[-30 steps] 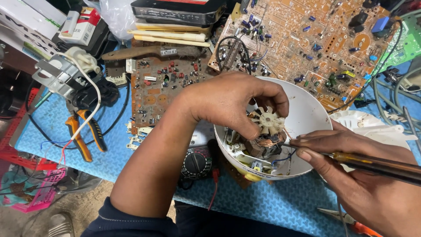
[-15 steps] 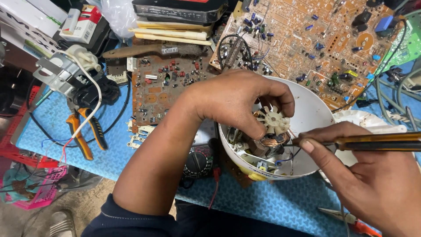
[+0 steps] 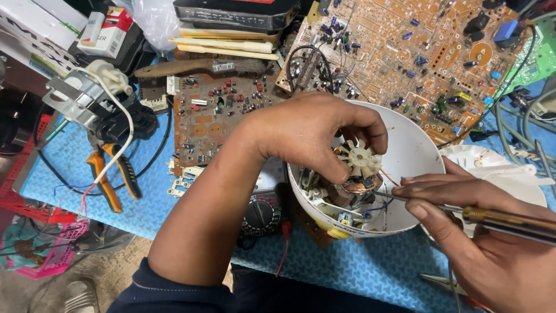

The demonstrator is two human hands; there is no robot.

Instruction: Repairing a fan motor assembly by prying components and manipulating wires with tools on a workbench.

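My left hand [image 3: 313,136] reaches over a white round plastic housing [image 3: 412,152] and pinches a small cream fan wheel [image 3: 360,160] between thumb and fingers. Under the wheel sits a motor with copper windings [image 3: 358,186] and loose wires inside the housing. My right hand [image 3: 483,240] comes in from the right and grips a screwdriver with an amber and dark handle [image 3: 509,220]; its metal shaft points left into the housing beside the motor.
Two brown circuit boards [image 3: 405,52] [image 3: 217,113] lie behind the housing on a blue mat [image 3: 359,272]. Orange-handled pliers [image 3: 107,179] and a black cable lie at left. A multimeter dial [image 3: 260,214] sits under my left forearm. White plastic covers [image 3: 492,168] rest at right.
The screwdriver has levelled out and its tip has slid further into the housing toward the motor. My left hand keeps its hold on the fan wheel.
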